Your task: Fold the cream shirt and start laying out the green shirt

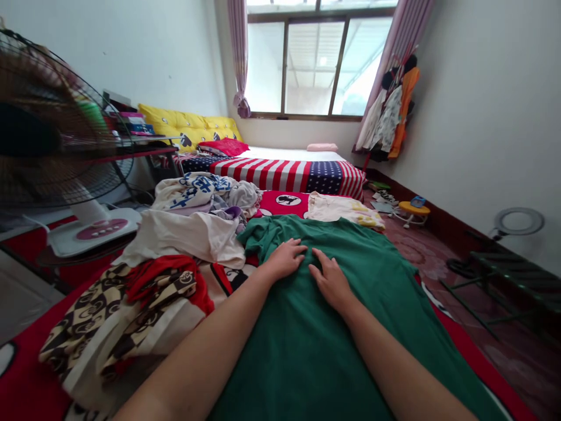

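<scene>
A green shirt [307, 345] lies spread out on a red patterned cover [26, 380], its neck and sleeves at the far end. On its upper part rests my left hand [287, 259], palm down with the fingers apart. Just right of it, my right hand [331, 280] also touches the green cloth, fingers spread, and the two hands are a small gap apart. Neither hand holds anything. Beyond the shirt's collar lies a cream shirt with yellow marks [342, 209].
To the left are a heap of clothes [205, 190], a white garment [184, 234], a checked brown and red pile [162, 286] and a fan [94, 225]. A bed [280, 172] stands under the window. On the right are a yellow stool [414, 207] and a dark rack [517, 278].
</scene>
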The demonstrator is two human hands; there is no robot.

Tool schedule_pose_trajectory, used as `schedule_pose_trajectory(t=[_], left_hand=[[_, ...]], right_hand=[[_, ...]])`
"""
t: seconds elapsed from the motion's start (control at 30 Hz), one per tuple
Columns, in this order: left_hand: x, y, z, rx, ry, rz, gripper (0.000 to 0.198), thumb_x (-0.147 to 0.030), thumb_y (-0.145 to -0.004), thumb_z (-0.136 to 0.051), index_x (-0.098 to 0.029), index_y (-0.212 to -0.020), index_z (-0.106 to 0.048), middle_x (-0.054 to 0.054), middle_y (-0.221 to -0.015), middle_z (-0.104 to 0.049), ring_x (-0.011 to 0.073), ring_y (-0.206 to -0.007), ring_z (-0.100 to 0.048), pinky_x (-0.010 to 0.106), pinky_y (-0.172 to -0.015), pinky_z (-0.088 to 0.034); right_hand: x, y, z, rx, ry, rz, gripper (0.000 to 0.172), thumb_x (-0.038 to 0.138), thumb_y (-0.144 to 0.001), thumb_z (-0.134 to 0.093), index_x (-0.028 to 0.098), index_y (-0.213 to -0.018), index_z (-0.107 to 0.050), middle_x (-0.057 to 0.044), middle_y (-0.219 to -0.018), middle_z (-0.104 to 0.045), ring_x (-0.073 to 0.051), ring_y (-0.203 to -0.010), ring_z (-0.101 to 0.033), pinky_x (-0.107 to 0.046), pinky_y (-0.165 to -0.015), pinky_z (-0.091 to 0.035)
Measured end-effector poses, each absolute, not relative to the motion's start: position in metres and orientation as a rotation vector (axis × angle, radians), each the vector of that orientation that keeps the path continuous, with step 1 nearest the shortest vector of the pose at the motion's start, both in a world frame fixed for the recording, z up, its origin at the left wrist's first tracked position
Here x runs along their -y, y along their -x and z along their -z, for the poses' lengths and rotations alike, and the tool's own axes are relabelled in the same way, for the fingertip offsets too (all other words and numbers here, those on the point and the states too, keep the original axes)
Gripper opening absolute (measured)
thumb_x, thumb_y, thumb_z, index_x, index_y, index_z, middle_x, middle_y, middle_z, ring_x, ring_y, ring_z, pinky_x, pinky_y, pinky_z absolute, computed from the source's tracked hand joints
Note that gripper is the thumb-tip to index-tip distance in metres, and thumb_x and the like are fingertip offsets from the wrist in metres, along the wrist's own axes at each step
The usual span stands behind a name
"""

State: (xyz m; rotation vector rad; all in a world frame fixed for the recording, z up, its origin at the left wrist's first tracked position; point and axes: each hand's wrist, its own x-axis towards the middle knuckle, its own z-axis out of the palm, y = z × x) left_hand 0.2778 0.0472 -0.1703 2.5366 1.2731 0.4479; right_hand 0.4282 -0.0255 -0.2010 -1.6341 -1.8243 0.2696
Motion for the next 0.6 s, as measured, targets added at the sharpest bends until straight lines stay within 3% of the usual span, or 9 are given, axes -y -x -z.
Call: schedule_pose_trajectory(t=[0.1,0.2,0.3,0.4,0.5,0.6], left_hand=[[-0.059,-0.244,0.145,-1.444,-2.464,-0.498,0.036,-0.035,-0.09,-0.045,-0.023,-0.115,-0.068,0.005,-0.119,-0.068,0.0192,-0.11,-0.062,0.027,-0.093,-0.046],[-0.069,-0.204,0.123,-1.943,-2.253,-0.562,0.043,-0.049,-0.087,-0.045,-0.019,-0.103,-0.07,0.013,-0.106,-0.071,0.0304,-0.102,-0.064,0.038,-0.083,-0.049],[-0.076,-0.18,0.118,-2.218,-2.033,-0.423,0.056,-0.07,-0.073,-0.053,-0.021,-0.091,-0.071,0.014,-0.098,-0.072,0.0354,-0.098,-0.065,0.039,-0.077,-0.049],[-0.079,-0.18,0.129,-2.074,-2.05,-0.364,0.073,-0.078,-0.065,-0.055,-0.017,-0.104,-0.067,0.017,-0.106,-0.07,0.0356,-0.101,-0.064,0.037,-0.079,-0.049],[-0.08,-0.193,0.146,-1.828,-2.153,-0.537,0.087,-0.068,-0.057,-0.072,-0.015,-0.125,-0.058,0.018,-0.125,-0.062,0.0365,-0.113,-0.059,0.038,-0.089,-0.047],[-0.081,-0.202,0.152,-1.59,-2.212,-0.724,0.072,-0.035,-0.053,-0.083,-0.02,-0.12,-0.062,0.011,-0.122,-0.065,0.0313,-0.111,-0.061,0.034,-0.094,-0.046]], right_hand=[[0.027,-0.433,0.201,1.782,1.605,-0.294,0.045,0.029,-0.089,-0.047,0.016,-0.132,-0.048,-0.015,-0.136,-0.054,-0.028,-0.127,-0.049,-0.055,-0.112,-0.025],[0.027,-0.432,0.198,1.759,1.62,-0.285,0.045,0.029,-0.087,-0.051,0.014,-0.13,-0.05,-0.015,-0.133,-0.056,-0.028,-0.125,-0.051,-0.053,-0.112,-0.026],[0.026,-0.429,0.198,1.73,1.644,-0.262,0.045,0.029,-0.086,-0.054,0.013,-0.128,-0.052,-0.014,-0.131,-0.058,-0.027,-0.123,-0.053,-0.051,-0.112,-0.027],[0.025,-0.427,0.199,1.733,1.656,-0.248,0.045,0.029,-0.086,-0.054,0.013,-0.128,-0.052,-0.014,-0.131,-0.058,-0.027,-0.123,-0.052,-0.051,-0.112,-0.027],[0.026,-0.428,0.199,1.746,1.66,-0.248,0.047,0.029,-0.086,-0.055,0.012,-0.129,-0.052,-0.014,-0.133,-0.057,-0.027,-0.125,-0.05,-0.051,-0.113,-0.027],[0.027,-0.429,0.199,1.759,1.653,-0.252,0.048,0.029,-0.085,-0.054,0.012,-0.129,-0.052,-0.014,-0.133,-0.057,-0.027,-0.125,-0.05,-0.051,-0.113,-0.026]])
